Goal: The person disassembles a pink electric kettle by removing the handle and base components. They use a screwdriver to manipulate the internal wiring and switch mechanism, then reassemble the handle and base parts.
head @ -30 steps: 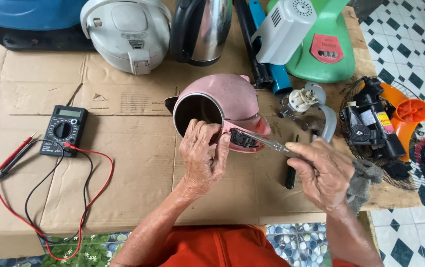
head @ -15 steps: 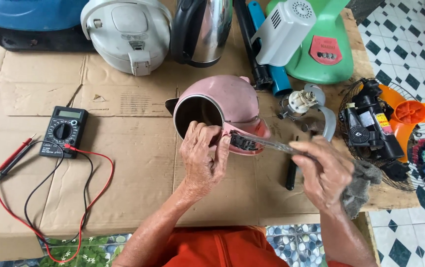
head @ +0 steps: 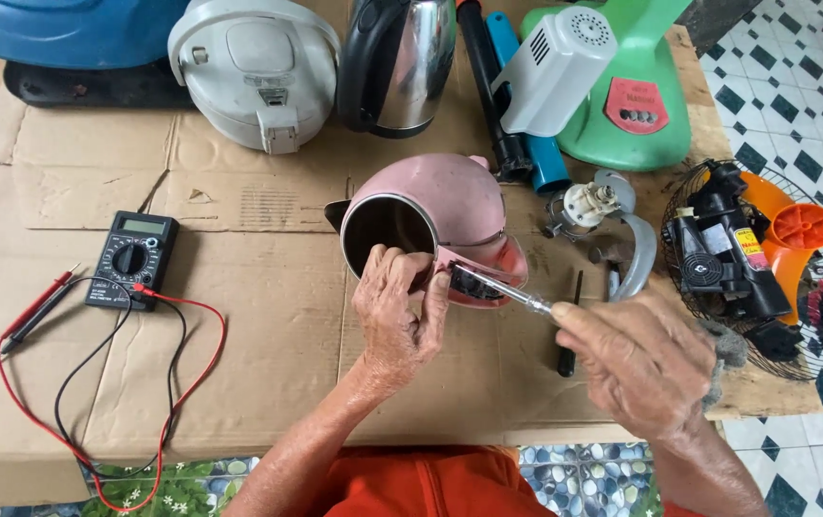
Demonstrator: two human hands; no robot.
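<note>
The pink kettle (head: 450,206) lies on its side near the middle of the cardboard-covered surface (head: 268,325), its open mouth facing the person and its handle to the right; the left hand (head: 400,321) has its grip clenched on the kettle at the rim where the handle meets the body, thumb and fingers wrapped over the edge; the right hand (head: 646,364) has its grip closed around a screwdriver (head: 507,292), whose metal shaft runs up and left with its tip in the dark opening of the handle; a black multimeter (head: 132,258) sits well to the left, its red and black leads (head: 96,402) looping toward the near edge; behind the kettle stand a white rice cooker (head: 256,72) and a steel kettle (head: 402,62); to the right lie a green fan base (head: 632,101), a black motor (head: 722,254) and an orange fan blade (head: 809,230); a small black tool (head: 569,325) lies just beside the right hand.
</note>
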